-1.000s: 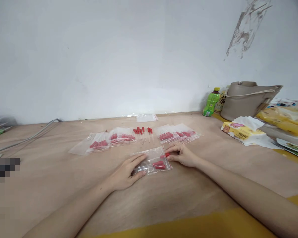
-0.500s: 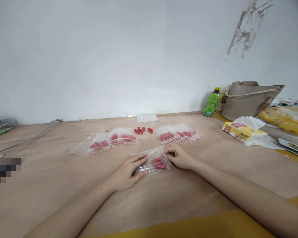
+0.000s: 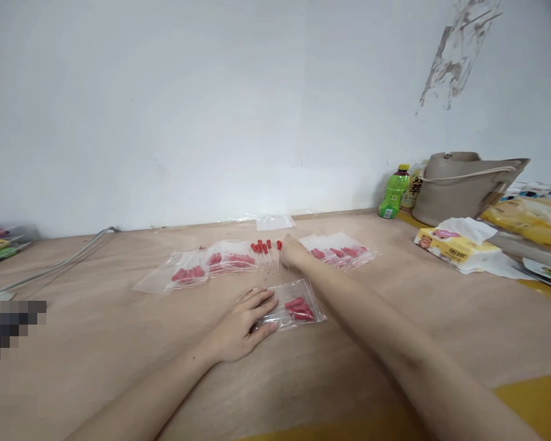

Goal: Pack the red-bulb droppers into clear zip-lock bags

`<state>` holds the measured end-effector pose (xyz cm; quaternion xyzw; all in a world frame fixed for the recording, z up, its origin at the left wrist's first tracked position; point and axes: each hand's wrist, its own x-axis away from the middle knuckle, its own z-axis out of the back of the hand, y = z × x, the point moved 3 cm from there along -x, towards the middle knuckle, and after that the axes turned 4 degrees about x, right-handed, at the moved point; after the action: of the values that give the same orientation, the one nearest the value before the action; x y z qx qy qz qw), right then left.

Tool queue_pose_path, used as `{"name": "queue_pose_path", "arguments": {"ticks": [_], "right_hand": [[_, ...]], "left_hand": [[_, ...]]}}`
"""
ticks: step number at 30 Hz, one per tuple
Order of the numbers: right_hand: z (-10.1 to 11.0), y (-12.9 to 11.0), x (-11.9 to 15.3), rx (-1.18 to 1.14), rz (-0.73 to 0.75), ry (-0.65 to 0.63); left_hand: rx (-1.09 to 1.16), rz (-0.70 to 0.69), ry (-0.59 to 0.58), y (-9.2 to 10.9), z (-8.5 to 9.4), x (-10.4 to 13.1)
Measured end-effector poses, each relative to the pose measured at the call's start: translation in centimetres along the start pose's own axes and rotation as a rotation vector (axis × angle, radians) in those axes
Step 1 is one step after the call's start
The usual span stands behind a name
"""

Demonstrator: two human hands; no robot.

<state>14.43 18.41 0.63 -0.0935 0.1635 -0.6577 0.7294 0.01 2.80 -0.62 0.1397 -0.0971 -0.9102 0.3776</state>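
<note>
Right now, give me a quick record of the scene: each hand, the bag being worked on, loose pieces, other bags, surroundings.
Left hand: resting on the left end of the clear bag
Right hand: beside the loose red-topped pieces; grip hidden
Clear bag: lying flat, red-topped pieces inside
Loose pieces: in front of the wall, beyond the clear bag
Other bags: filled, grouped left and right of the loose pieces
Far right: green bottle, beige bag, tissue pack

Wall point(image 3: 202, 110): off-white, greyish, lightly scuffed; fills upper half.
Seam point(image 3: 302, 92): faint, vertical, near mid-wall.
Damaged patch point(image 3: 450, 64): upper right, grey-brown showing.
Tabletop point(image 3: 96, 331): brown covering, reaching back to wall.
Yellow band point(image 3: 539, 395): near edge, lower right.
Light: soft, diffuse.
</note>
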Motion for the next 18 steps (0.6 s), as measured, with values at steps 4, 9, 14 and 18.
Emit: {"name": "queue_pose_path", "arguments": {"ticks": [4,9,14,18], "right_hand": [[-0.1,-0.5,0.5,0.045,-0.028,-0.015],[2.9,1.5,2.8,0.016,0.115,0.076],[4.0,7.2,6.0,-0.587,0.086,0.187],[2.2,10.0,8.6,-1.014,-0.022,0.246]], "left_hand": [[-0.002,0.000,-0.004,0.0,0.0,0.1],[-0.004,0.005,-0.006,-0.1,0.0,0.0],[-0.008,0.012,-0.003,-0.1,0.0,-0.1],[-0.005,0.014,0.004,-0.3,-0.1,-0.1]]}}
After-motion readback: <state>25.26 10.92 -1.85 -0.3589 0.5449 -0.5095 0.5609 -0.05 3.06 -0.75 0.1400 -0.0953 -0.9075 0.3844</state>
